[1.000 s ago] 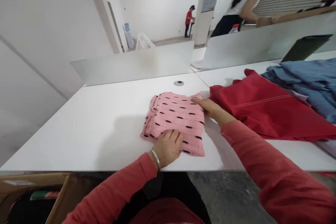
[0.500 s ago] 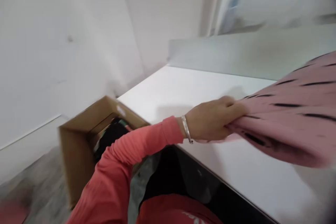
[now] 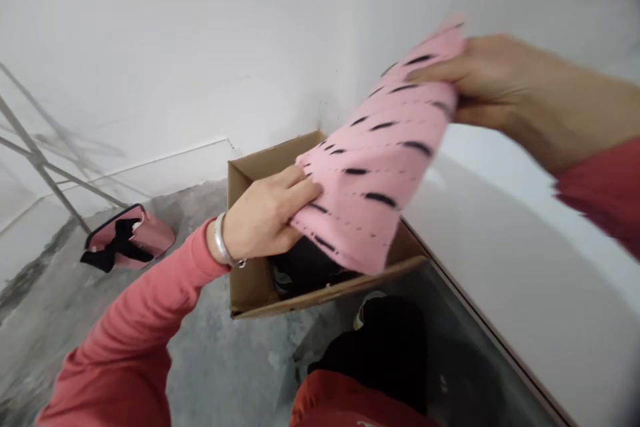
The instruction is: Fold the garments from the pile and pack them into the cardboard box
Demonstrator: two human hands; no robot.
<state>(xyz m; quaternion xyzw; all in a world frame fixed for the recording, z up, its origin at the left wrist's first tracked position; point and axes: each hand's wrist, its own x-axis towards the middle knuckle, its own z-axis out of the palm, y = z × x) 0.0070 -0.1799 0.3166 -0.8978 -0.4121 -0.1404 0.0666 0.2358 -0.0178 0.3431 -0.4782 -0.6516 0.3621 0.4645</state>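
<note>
A folded pink cloth (image 3: 370, 147) with black dashes hangs slantwise between my two hands. My left hand (image 3: 270, 213), with a silver bangle at the wrist, grips its lower left edge. Higher up on the right, my right hand (image 3: 495, 87) pinches the upper end, thumb on top. Beneath the cloth stands an open cardboard box (image 3: 250, 267). Dark fabric (image 3: 310, 270) lies inside it, partly covered from view by the cloth.
To the right runs a white tabletop (image 3: 500, 240) with a dark edge. On the concrete floor at left sits a pink bin (image 3: 157, 230) holding black cloth, beside a metal stand (image 3: 37, 157). White walls rise behind the box.
The view has swung left, from the tabletop to the box. The pink cloth has come off the table area to above the box, and my right hand is now visible on it.
</note>
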